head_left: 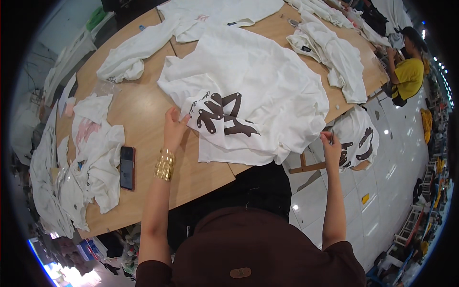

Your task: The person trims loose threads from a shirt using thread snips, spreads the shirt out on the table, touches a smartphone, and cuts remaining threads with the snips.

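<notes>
A white garment (267,71) with a dark brown figure print (232,112) lies spread and rumpled on the table in front of me. At its left edge is my left hand (175,128), thumb and fingers apart, the thumb tip at the cloth beside the print. My right hand (331,146) is closed in a pinch at the garment's lower right edge, beyond the table's rim. Something thin and dark shows between its fingers, too small to name. Below the table edge to the right, another white cloth (368,131) with dark print rests on a stool-like support.
A phone (127,167) lies on the wooden table (148,103) to the left, beside heaped white garments (103,158). More white garments (330,52) lie at the far right and across the back. A person in a yellow top (409,79) is at the far right.
</notes>
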{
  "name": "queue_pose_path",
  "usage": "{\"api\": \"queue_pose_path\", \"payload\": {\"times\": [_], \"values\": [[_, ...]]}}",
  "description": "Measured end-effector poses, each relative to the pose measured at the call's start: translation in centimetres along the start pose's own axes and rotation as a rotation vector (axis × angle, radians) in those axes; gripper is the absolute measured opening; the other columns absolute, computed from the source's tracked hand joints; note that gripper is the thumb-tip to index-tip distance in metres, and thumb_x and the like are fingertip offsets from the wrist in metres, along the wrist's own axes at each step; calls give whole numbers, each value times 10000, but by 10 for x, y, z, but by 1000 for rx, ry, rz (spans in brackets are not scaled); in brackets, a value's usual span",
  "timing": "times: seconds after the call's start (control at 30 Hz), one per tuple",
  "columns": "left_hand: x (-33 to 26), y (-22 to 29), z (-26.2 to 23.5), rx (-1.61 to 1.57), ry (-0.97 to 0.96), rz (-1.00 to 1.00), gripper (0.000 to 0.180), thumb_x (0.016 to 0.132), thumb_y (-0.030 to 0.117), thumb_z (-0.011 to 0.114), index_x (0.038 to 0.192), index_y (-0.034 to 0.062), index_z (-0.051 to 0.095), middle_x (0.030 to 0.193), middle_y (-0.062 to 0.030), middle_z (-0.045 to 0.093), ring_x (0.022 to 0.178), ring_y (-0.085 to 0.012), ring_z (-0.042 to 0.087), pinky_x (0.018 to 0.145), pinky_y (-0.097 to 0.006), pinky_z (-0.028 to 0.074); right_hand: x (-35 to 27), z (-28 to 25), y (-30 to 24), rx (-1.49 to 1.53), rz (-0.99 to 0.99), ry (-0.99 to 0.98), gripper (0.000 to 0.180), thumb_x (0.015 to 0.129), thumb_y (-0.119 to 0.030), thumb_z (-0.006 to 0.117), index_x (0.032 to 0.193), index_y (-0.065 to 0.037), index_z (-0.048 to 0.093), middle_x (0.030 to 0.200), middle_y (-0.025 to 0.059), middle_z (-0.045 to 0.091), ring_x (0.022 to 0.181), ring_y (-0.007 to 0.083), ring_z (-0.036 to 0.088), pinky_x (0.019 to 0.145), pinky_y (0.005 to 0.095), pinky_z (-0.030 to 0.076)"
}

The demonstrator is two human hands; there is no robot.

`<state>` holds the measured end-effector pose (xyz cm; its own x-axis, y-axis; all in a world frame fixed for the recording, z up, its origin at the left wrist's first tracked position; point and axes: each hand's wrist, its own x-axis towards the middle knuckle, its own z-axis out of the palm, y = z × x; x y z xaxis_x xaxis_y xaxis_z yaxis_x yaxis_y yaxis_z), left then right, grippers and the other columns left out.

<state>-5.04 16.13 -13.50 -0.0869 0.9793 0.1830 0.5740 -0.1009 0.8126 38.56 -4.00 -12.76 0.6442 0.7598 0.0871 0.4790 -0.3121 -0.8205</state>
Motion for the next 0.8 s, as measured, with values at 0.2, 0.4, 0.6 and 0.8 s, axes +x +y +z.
{"api": "queue_pose_path", "payload": {"times": [0.2, 0.4, 0.6, 0.8], "values": [[-5, 17, -39, -375, -518, -360, 394, 786, 196, 670, 1088, -36, 566, 897, -47, 626, 815, -101, 563, 723, -248, 439, 10, 3, -26, -73, -35, 9, 173, 837, -142, 600, 917, 11, 613, 801, 75, 629, 753, 130, 561, 730, 258, 433], [-131, 7, -201, -566, -796, -647, 420, 673, 86, 739, 1059, -13, 605, 951, -50, 653, 889, -148, 604, 828, -302, 466, 14, 0, -18, -103, -44, 43, 161, 850, -138, 580, 933, -5, 615, 803, 67, 627, 762, 128, 560, 731, 253, 429], [-203, -14, -177, -461, -946, -893, 224, 849, 160, 628, 969, -28, 649, 808, -44, 656, 665, -97, 597, 653, -234, 493, 20, 10, -35, -209, -106, 34, 137, 849, -110, 571, 921, 0, 612, 811, 97, 631, 758, 161, 574, 740, 274, 436], [-159, -10, -182, -91, -1036, -649, 246, 859, 212, 605, 958, -10, 643, 782, -47, 655, 634, -90, 591, 608, -228, 483, 10, 7, -64, -263, -155, 30, 149, 852, -111, 561, 931, 3, 615, 822, 125, 637, 770, 207, 591, 738, 300, 443]]}}
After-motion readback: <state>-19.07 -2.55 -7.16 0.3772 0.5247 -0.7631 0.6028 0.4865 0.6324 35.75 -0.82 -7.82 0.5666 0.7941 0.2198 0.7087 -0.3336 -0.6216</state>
